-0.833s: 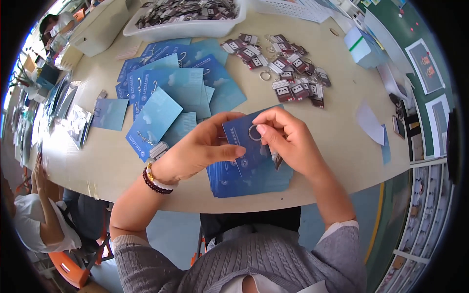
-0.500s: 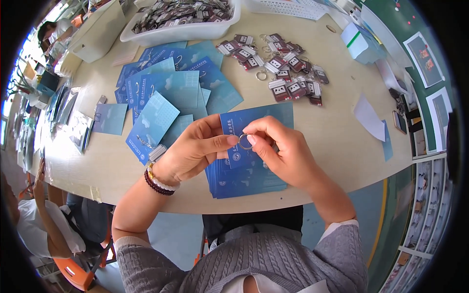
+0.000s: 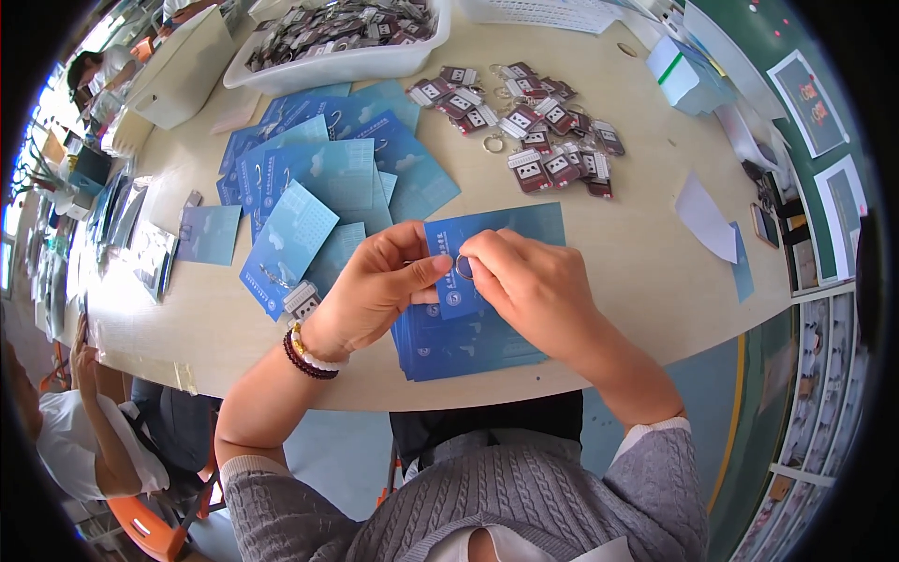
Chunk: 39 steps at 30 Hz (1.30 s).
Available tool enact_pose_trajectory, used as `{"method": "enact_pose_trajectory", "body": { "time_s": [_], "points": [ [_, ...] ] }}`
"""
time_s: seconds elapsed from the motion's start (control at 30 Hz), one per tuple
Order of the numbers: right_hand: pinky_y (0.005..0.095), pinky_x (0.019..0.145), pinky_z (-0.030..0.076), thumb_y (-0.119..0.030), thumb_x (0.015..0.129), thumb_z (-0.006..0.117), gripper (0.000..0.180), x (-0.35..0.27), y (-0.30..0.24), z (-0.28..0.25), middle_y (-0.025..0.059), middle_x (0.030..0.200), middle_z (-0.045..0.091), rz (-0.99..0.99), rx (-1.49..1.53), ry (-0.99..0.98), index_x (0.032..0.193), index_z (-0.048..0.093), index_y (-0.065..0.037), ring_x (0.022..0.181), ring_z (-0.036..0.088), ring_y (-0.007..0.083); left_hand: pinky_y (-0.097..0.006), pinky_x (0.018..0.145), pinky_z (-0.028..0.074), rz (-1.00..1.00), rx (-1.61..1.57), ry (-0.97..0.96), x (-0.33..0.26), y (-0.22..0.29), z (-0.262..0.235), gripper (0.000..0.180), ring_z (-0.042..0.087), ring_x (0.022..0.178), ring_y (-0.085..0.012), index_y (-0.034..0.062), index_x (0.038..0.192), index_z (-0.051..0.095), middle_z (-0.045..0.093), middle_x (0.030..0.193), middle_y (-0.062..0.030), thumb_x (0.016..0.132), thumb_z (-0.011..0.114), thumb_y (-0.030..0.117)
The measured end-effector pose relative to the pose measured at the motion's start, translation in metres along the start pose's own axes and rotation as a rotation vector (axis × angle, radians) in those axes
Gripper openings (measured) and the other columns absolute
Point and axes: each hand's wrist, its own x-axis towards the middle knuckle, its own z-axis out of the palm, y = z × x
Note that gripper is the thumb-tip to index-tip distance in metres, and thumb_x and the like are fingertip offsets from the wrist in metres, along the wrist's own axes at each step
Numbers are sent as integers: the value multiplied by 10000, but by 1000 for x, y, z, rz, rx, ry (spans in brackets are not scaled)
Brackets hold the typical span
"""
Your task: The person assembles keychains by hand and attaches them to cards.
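Note:
In front of me my left hand (image 3: 370,286) grips a blue printed card (image 3: 453,298) by its left edge, with the thumb on top next to a metal key ring (image 3: 464,269). My right hand (image 3: 534,286) pinches that ring from the right, its curled fingers hiding much of it. I cannot tell whether the ring passes through the card. Under both hands lies a stack of blue cards (image 3: 468,351). Beside my left wrist, a small keychain (image 3: 302,301) hangs from a light-blue card (image 3: 295,234).
Left of my hands, several blue cards (image 3: 412,173) with chains and rings overlap. Dark red and white keychains (image 3: 562,169) lie heaped at centre back, behind them a white bin (image 3: 342,66) full of more. A white paper (image 3: 704,220) and a phone (image 3: 764,225) lie right. A co-worker (image 3: 94,431) sits left.
My right fingers have curled further over the ring and cover more of it. The left hand keeps its hold on the card. The view has shifted slightly.

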Motion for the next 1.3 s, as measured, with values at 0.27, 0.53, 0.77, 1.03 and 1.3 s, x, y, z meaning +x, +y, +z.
{"method": "enact_pose_trajectory", "body": {
  "time_s": [0.27,0.53,0.77,1.03,1.3],
  "points": [
    [359,452,428,-84,833,598,131,2,1,-3,46,645,580,110,70,-60,865,472,-98,551,601,244,-293,821,545,7,113,80,-2,-1,5,196,630,927,-149,-8,1102,545,617,1037,-72,906,531,1],
    [288,487,445,-87,871,588,94,4,-1,-2,47,637,595,220,301,-68,871,498,-61,519,590,180,-252,786,467,75,0,47,-3,2,9,226,571,905,-103,30,1114,513,593,1030,-31,892,554,23],
    [343,469,441,-94,882,562,92,7,-5,-5,52,645,603,225,337,-90,885,470,-86,555,613,237,-314,864,472,-5,-133,-38,-5,9,13,353,581,994,-157,34,1246,426,574,1122,-62,902,476,-26],
    [343,469,438,-146,883,577,110,2,11,0,31,694,612,119,95,-52,848,485,-99,572,606,225,-238,756,489,86,245,49,2,4,-4,337,589,863,-99,5,1190,519,611,969,-38,861,588,-12],
    [326,542,447,-175,860,622,238,5,9,-29,70,719,605,321,525,-274,1036,494,-79,601,595,209,-196,653,467,236,589,175,-6,49,-2,353,571,742,-64,6,1169,530,605,845,-18,829,621,-20]
  ]
}}
